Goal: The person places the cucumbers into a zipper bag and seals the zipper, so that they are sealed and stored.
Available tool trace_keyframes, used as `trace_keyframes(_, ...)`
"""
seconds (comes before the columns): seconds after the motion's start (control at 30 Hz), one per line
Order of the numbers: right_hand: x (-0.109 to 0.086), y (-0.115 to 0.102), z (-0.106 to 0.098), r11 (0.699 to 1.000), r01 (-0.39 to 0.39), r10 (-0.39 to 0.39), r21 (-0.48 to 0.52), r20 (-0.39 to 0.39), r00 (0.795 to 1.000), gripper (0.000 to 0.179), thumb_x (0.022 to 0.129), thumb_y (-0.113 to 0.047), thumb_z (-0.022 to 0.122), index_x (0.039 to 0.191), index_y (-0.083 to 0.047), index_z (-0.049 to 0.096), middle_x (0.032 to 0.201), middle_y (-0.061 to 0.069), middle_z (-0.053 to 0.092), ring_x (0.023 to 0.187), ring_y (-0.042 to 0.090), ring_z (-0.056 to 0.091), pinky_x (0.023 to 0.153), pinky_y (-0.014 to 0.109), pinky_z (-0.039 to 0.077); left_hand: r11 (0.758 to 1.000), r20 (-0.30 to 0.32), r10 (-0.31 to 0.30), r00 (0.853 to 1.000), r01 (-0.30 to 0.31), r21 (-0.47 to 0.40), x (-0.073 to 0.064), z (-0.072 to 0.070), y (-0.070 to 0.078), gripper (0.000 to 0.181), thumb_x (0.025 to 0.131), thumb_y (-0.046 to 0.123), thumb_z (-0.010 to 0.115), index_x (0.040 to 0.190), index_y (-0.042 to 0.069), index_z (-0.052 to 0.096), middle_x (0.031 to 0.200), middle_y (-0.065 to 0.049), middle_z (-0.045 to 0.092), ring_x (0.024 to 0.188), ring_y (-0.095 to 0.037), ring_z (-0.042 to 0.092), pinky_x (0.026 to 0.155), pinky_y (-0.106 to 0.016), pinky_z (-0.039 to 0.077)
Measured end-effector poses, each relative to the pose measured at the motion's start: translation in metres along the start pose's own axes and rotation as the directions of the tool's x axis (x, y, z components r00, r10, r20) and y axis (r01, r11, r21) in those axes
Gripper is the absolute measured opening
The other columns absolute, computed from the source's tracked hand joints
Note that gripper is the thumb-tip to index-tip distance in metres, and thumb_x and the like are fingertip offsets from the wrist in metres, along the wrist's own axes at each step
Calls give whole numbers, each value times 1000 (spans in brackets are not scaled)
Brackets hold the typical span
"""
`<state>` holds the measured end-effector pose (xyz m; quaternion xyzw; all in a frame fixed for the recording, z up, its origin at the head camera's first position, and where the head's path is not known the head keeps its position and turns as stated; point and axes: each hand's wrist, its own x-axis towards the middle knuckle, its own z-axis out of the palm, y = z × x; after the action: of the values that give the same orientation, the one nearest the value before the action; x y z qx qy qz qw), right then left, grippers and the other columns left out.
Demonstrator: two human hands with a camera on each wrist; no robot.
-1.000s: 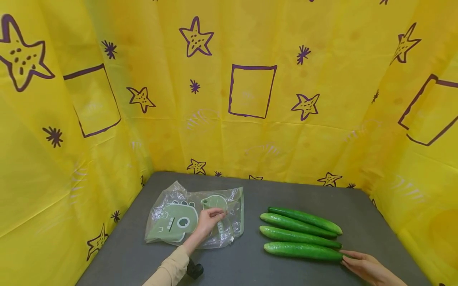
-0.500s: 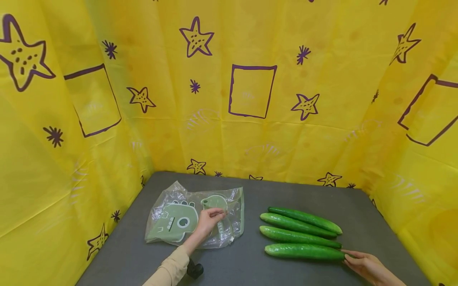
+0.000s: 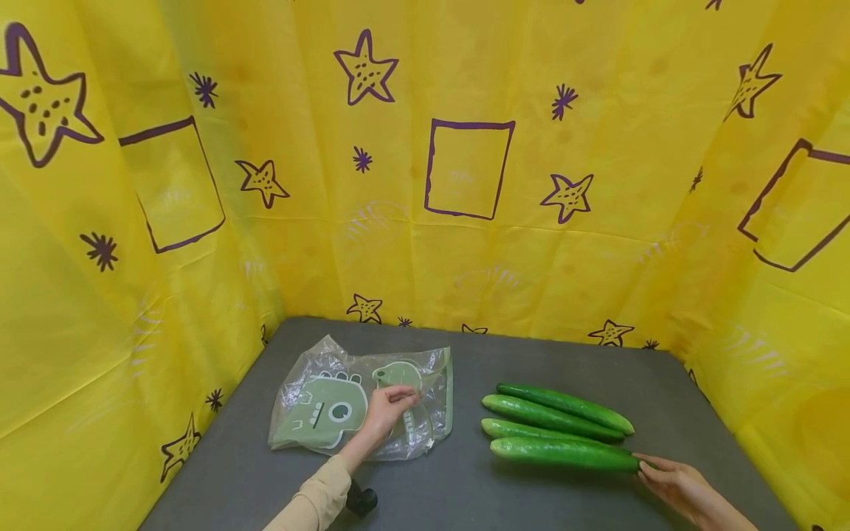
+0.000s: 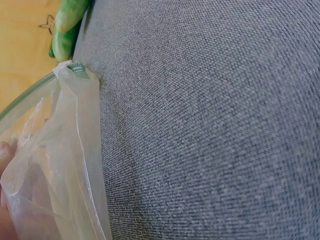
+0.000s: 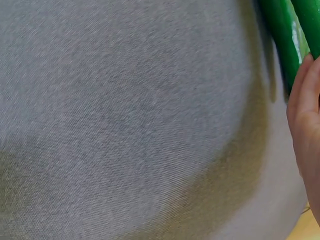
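Toward the left of the table lies a clear zip bag (image 3: 335, 409) with green cartoon prints. My left hand (image 3: 387, 411) pinches the bag's upper sheet near its zip opening; in the left wrist view the plastic (image 4: 65, 150) partly covers the fingers. On the right, my right hand (image 3: 676, 485) grips the stem end of the nearest cucumber (image 3: 564, 453). That cucumber is raised off the table, with a shadow under it, and partly covers the cucumber (image 3: 524, 428) behind. Two more cucumbers, a middle one (image 3: 551, 414) and a farthest one (image 3: 571, 402), lie side by side beyond.
The grey cloth-covered table (image 3: 458, 494) is bordered by yellow curtains (image 3: 465, 273) with starfish drawings at the back and sides. A small black object (image 3: 361, 500) shows beside my left forearm, near the front edge.
My right hand has lifted the nearest cucumber off the table, after drawing it slightly away from the others. My left hand and the bag have stayed put.
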<state>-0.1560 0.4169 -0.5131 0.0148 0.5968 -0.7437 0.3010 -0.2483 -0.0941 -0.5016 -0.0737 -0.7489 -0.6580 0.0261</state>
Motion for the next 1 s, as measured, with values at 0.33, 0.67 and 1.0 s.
trace_keyframes(0.33, 1, -20, 10, 998, 59, -58, 11, -58, 997, 21, 98, -8, 50, 101, -16, 69, 105, -13, 57, 95, -3, 61, 89, 21, 51, 1000, -1, 3, 1000, -3, 3, 1, 0, -2, 18, 84, -7, 62, 99, -18, 64, 97, -33, 67, 89, -40, 68, 76, -29, 57)
trace_keyframes(0.67, 6, -30, 22, 977, 172, -161, 128, -89, 983, 28, 99, -4, 44, 96, -20, 67, 98, -20, 57, 94, -5, 61, 90, 17, 49, 1000, -7, 21, 1000, -21, 21, 1, 1, -4, 18, 83, -8, 63, 97, -19, 63, 94, -34, 67, 80, -22, 71, 72, -23, 56)
trace_keyframes(1.0, 17, -29, 41, 948, 278, -252, 155, -170, 953, 33, 100, -4, 43, 93, -24, 69, 99, -20, 61, 94, -5, 62, 88, 13, 49, 1000, -5, -10, 1000, 10, -4, 17, 2, -37, 20, 84, -3, 65, 100, -16, 65, 97, -31, 68, 82, -23, 71, 72, -22, 56)
